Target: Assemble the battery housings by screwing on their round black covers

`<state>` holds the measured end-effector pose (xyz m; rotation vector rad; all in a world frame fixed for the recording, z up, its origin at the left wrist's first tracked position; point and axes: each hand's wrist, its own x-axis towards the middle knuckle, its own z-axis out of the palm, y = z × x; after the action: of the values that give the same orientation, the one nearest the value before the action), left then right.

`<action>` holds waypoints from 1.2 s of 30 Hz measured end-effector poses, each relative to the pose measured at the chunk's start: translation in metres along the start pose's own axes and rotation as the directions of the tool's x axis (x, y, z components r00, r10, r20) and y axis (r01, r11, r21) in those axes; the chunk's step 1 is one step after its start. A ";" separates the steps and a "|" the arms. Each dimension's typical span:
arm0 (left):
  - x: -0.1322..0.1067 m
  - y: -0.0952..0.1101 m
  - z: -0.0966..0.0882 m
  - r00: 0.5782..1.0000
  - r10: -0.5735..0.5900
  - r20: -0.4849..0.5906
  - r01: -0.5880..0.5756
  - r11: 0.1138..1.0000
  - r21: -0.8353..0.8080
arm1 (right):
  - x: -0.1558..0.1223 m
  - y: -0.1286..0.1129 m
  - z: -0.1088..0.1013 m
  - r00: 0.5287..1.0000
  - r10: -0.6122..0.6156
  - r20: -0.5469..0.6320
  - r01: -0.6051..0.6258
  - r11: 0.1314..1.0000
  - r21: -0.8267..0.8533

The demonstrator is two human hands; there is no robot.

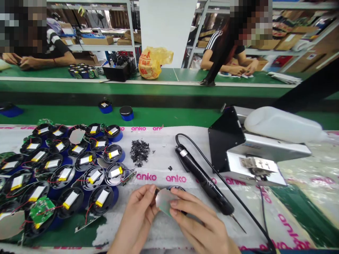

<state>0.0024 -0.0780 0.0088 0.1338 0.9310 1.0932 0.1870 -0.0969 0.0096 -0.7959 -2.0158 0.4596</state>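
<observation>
My right hand (200, 220) pinches a thin silvery plate (164, 201) with a cut rounded outline between thumb and fingers. Close to the plate's left edge, my left hand (140, 211) is closed at the fingertips; a small dark bit shows there, too small to name. Behind the right fingers, the dark rim of a round housing (178, 188) is partly hidden. Left of my hands stand rows of round black-and-blue housings (102, 201), with white battery packs (102, 198) in them. Some have green circuit boards (42, 211) attached by red wires.
A black electric screwdriver (203, 180) and its cable lie to the right, near a silver-and-black machine (254, 155) with a white plastic bottle (283, 123) on it. Small black pieces (140, 152) are heaped ahead. Across the line, two people work beside a yellow bag (152, 63).
</observation>
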 end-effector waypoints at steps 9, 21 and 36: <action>0.001 -0.003 0.000 1.000 0.007 -0.013 -0.007 1.000 -0.001 | -0.008 0.001 0.001 0.994 0.023 0.106 -0.022 1.000 -0.009; -0.002 0.007 -0.005 0.976 0.212 0.057 -0.218 0.893 0.393 | 0.009 -0.008 -0.013 0.989 0.009 0.150 -0.006 1.000 -0.017; -0.010 -0.011 0.003 0.931 0.348 0.107 -0.357 0.816 0.454 | 0.008 -0.009 0.004 0.998 0.066 0.010 -0.056 0.914 -0.402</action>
<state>0.0113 -0.0906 0.0109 0.7433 1.1707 1.1834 0.1775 -0.0977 0.0174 -1.1087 -2.1430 0.0829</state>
